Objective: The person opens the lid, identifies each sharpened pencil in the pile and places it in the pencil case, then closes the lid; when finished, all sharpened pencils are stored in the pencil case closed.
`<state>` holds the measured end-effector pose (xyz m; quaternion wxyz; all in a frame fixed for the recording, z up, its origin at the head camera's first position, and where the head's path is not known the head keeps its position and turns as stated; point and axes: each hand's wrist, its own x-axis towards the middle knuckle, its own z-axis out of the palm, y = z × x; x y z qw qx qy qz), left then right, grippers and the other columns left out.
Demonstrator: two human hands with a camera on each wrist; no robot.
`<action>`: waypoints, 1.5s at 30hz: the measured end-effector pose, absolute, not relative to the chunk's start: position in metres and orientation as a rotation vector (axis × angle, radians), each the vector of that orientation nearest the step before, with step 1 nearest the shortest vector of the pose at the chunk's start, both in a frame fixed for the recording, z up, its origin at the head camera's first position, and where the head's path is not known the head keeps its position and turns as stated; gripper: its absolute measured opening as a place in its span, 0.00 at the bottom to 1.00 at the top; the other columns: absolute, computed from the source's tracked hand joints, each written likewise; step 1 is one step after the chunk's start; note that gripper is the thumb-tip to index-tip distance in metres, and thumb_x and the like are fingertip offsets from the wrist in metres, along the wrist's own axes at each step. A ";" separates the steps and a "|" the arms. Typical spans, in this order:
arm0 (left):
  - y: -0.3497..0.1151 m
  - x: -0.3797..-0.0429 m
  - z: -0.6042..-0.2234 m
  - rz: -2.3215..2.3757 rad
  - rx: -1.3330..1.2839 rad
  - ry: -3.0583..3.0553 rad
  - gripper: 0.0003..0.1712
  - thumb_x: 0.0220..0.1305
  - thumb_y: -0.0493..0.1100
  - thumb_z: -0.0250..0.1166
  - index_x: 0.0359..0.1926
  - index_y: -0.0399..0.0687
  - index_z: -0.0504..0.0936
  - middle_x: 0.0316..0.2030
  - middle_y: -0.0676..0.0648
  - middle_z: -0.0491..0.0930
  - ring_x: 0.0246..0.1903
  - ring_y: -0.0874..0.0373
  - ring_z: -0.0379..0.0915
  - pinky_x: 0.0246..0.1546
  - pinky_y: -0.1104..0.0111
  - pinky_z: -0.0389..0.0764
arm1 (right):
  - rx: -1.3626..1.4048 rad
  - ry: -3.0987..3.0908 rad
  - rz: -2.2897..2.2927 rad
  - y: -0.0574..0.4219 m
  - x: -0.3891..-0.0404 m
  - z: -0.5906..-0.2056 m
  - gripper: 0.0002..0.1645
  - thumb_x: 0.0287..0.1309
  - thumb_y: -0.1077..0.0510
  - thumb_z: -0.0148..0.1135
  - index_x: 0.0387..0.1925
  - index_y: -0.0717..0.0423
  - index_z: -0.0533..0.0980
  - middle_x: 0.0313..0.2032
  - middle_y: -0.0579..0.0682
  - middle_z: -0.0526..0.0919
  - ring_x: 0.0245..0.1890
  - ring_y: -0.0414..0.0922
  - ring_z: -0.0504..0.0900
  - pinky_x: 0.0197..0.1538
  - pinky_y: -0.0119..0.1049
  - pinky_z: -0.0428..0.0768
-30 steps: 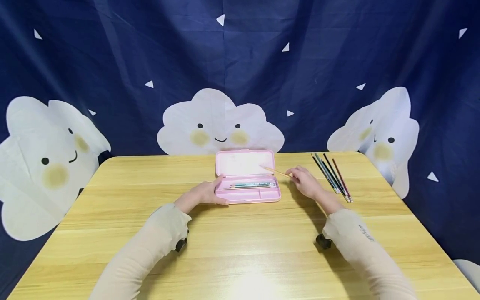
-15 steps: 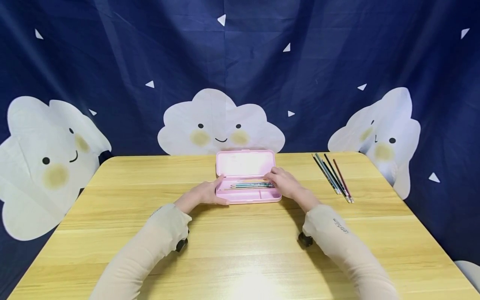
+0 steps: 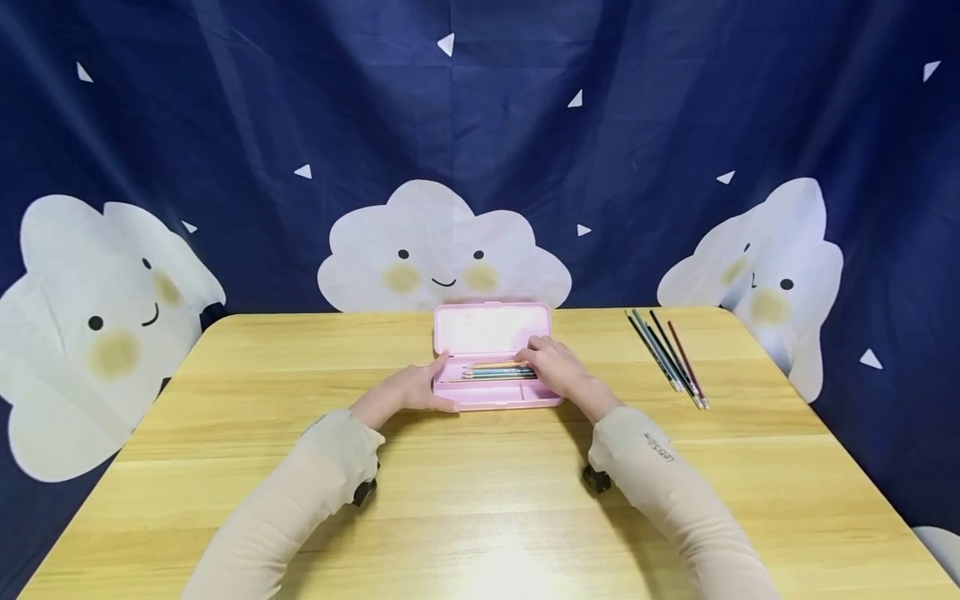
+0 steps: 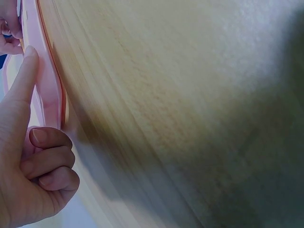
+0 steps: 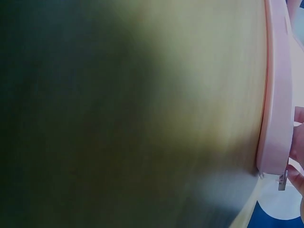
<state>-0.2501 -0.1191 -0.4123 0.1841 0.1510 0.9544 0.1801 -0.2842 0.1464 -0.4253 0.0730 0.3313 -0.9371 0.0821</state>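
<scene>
An open pink pencil case (image 3: 480, 406) lies at the table's far side, its lid tilted up behind it. My left hand (image 3: 408, 387) grips its left end, one digit reaching along the wall in the left wrist view. Several pencils (image 3: 491, 374) lie lengthwise in the long rear compartment. Over the right end of that compartment, my right hand (image 3: 557, 367) holds a yellowish pencil (image 3: 495, 364), lying low beside the others. Its far end is hidden by the fingers in the head view. In the right wrist view, fingers (image 5: 297, 178) show at the case's end.
Several dark, green and red pencils (image 3: 667, 358) lie in a loose bundle on the wooden table (image 3: 480, 483), right of the case. A navy curtain (image 3: 510, 125) with white clouds hangs behind the table's far edge. The case's front strip has a small divider.
My right hand has carried the yellowish pencil leftward from beside the case, lowered it into the rear compartment and slid slightly further left. My left hand has kept its hold on the case.
</scene>
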 end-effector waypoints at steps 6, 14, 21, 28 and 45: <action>-0.119 -0.251 -0.414 0.499 0.424 2.700 0.61 0.45 0.67 0.66 0.72 0.52 0.42 0.58 0.26 0.63 0.56 0.40 0.64 0.53 0.53 0.68 | 1.010 -2.837 0.224 0.144 -0.284 -0.425 0.15 0.59 0.67 0.53 0.43 0.53 0.81 0.31 0.49 0.72 0.36 0.47 0.72 0.39 0.39 0.72; -0.119 -0.250 -0.414 0.516 0.430 2.694 0.61 0.45 0.66 0.66 0.71 0.51 0.42 0.58 0.26 0.62 0.57 0.40 0.64 0.55 0.54 0.67 | 0.980 -2.896 0.228 0.141 -0.283 -0.423 0.16 0.60 0.67 0.51 0.45 0.52 0.80 0.33 0.49 0.73 0.37 0.47 0.71 0.40 0.39 0.73; -0.119 -0.250 -0.414 0.506 0.426 2.697 0.61 0.45 0.66 0.66 0.71 0.51 0.42 0.59 0.26 0.62 0.57 0.40 0.64 0.54 0.54 0.67 | 1.002 -2.883 0.212 0.139 -0.283 -0.422 0.16 0.58 0.67 0.54 0.44 0.51 0.80 0.34 0.49 0.74 0.38 0.46 0.72 0.42 0.40 0.74; -0.118 -0.250 -0.413 0.494 0.414 2.693 0.61 0.45 0.67 0.65 0.72 0.52 0.41 0.59 0.26 0.62 0.57 0.40 0.64 0.54 0.54 0.67 | 0.995 -2.866 0.200 0.139 -0.284 -0.423 0.15 0.58 0.67 0.54 0.43 0.50 0.81 0.32 0.47 0.73 0.38 0.46 0.73 0.40 0.40 0.75; -0.120 -0.252 -0.416 0.503 0.433 2.701 0.62 0.45 0.67 0.66 0.71 0.52 0.42 0.58 0.26 0.63 0.56 0.40 0.65 0.53 0.53 0.68 | 1.000 -2.835 0.316 0.149 -0.281 -0.420 0.13 0.55 0.67 0.59 0.41 0.54 0.81 0.30 0.48 0.76 0.34 0.46 0.77 0.36 0.40 0.76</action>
